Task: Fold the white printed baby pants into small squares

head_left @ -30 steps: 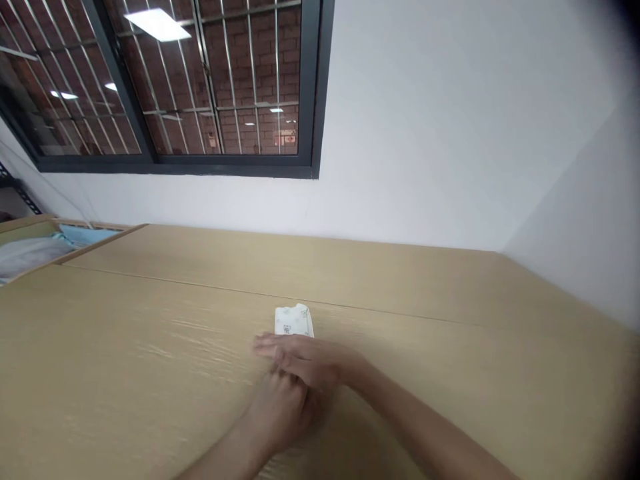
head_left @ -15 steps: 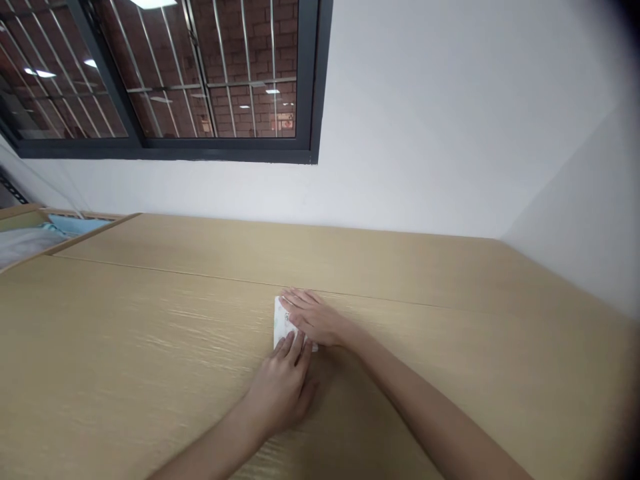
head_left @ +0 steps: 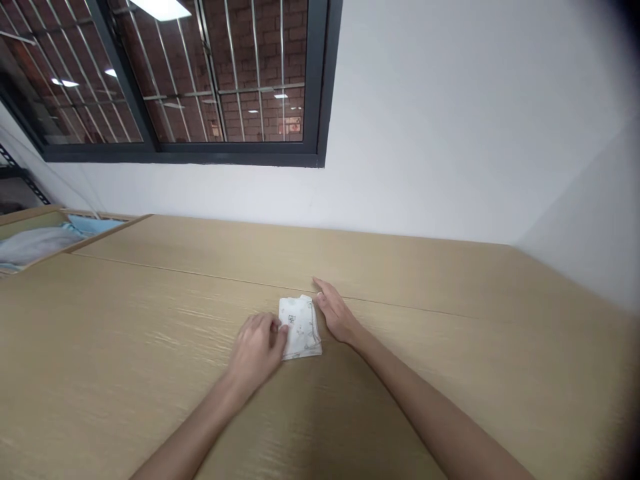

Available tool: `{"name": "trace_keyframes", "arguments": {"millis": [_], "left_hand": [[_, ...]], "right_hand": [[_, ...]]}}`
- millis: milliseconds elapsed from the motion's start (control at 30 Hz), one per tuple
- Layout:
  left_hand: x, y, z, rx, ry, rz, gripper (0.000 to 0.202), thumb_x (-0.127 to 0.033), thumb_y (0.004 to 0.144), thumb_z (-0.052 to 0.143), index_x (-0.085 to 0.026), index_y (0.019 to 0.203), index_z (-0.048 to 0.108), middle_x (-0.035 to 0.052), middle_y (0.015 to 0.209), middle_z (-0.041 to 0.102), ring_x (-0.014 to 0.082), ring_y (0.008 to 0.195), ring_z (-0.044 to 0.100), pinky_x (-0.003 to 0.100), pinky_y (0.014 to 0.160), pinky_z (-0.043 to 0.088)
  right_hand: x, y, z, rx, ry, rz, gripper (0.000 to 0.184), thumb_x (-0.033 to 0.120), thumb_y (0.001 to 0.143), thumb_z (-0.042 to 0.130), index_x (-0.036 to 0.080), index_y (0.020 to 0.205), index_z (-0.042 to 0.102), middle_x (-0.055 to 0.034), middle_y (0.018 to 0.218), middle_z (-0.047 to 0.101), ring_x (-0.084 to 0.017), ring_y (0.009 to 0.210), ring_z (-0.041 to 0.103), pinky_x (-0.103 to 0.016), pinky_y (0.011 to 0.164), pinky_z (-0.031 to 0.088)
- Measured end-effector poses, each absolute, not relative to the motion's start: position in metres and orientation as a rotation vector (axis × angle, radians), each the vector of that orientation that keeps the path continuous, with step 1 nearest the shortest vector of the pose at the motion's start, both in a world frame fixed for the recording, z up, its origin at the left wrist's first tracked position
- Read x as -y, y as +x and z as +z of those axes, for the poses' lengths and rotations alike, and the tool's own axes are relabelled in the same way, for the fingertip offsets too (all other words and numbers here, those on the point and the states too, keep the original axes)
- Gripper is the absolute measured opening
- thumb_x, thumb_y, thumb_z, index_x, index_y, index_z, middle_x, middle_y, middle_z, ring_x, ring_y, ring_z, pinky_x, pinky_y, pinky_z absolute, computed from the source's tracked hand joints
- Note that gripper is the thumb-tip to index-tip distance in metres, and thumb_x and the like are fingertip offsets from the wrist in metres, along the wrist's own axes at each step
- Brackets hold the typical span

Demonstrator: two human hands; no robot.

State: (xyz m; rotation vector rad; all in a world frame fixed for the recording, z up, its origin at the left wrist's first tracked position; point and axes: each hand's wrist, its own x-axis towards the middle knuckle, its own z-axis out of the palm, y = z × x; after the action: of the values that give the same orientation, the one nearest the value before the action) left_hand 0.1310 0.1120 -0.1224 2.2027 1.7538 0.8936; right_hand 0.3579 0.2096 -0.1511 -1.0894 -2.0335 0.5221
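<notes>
A small folded white cloth (head_left: 300,330) with faint printed figures lies flat on the wood-coloured tabletop (head_left: 150,387), just below a seam. At its left edge, my left hand (head_left: 257,343) has its fingers curled and its thumb over the cloth, pinching that side. My right hand (head_left: 337,313) rests on its side along the right edge of the cloth, with its fingers stretched out and holding nothing. Whether the right hand touches the cloth is hard to make out.
At the far left stands an open wooden compartment (head_left: 107,231) with pale and blue fabric inside. A white wall (head_left: 425,133) rises behind the tabletop, with a dark-framed barred window (head_left: 240,155) in it. Part of a black perforated metal rack (head_left: 30,180) shows at left.
My right hand has moved off the top of the cloth to its right side. My left hand has shifted left to the cloth's left edge. More of the cloth shows. The view has shifted slightly.
</notes>
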Motion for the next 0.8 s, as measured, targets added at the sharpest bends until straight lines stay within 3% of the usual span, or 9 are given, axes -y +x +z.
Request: {"name": "trace_keyframes", "arguments": {"millis": [133,267,567,800], "left_hand": [[-0.123,0.127,-0.131,-1.869,2.097,0.779,0.027,-0.041,0.099,0.044,-0.021,0.085,0.055,0.0066,0.084,0.067,0.0241,0.080,0.062,0.036,0.072,0.041],[-0.129,0.135,-0.142,-1.855,2.117,0.766,0.027,-0.042,0.097,0.047,-0.021,0.083,0.053,0.0088,0.084,0.067,0.0269,0.083,0.062,0.037,0.075,0.039],[-0.135,0.140,-0.152,-1.704,2.110,0.860,0.020,-0.037,0.097,0.043,-0.022,0.087,0.049,0.0077,0.088,0.066,0.0227,0.084,0.061,0.034,0.076,0.043],[-0.126,0.131,-0.114,-1.656,2.105,0.900,0.016,-0.036,0.095,0.046,-0.022,0.089,0.049,0.0061,0.087,0.066,0.0207,0.078,0.061,0.032,0.071,0.041]], "right_hand": [[-0.209,0.357,-0.148,2.009,-1.008,0.435,0.043,0.045,0.105,0.039,0.017,0.135,0.054,-0.0148,0.128,0.060,-0.026,0.121,0.055,-0.047,0.106,0.044],[-0.203,0.354,-0.144,2.123,-0.964,0.319,0.032,0.039,0.100,0.052,0.020,0.123,0.062,-0.0112,0.110,0.062,-0.026,0.106,0.059,-0.046,0.098,0.047],[-0.197,0.349,-0.138,2.188,-1.012,0.322,0.013,0.025,0.092,0.055,0.019,0.103,0.058,-0.0092,0.106,0.062,-0.024,0.103,0.059,-0.039,0.093,0.046],[-0.169,0.342,-0.124,2.112,-1.089,0.505,0.018,0.035,0.099,0.046,0.019,0.102,0.053,-0.0079,0.102,0.063,-0.023,0.095,0.057,-0.037,0.086,0.045]]}}
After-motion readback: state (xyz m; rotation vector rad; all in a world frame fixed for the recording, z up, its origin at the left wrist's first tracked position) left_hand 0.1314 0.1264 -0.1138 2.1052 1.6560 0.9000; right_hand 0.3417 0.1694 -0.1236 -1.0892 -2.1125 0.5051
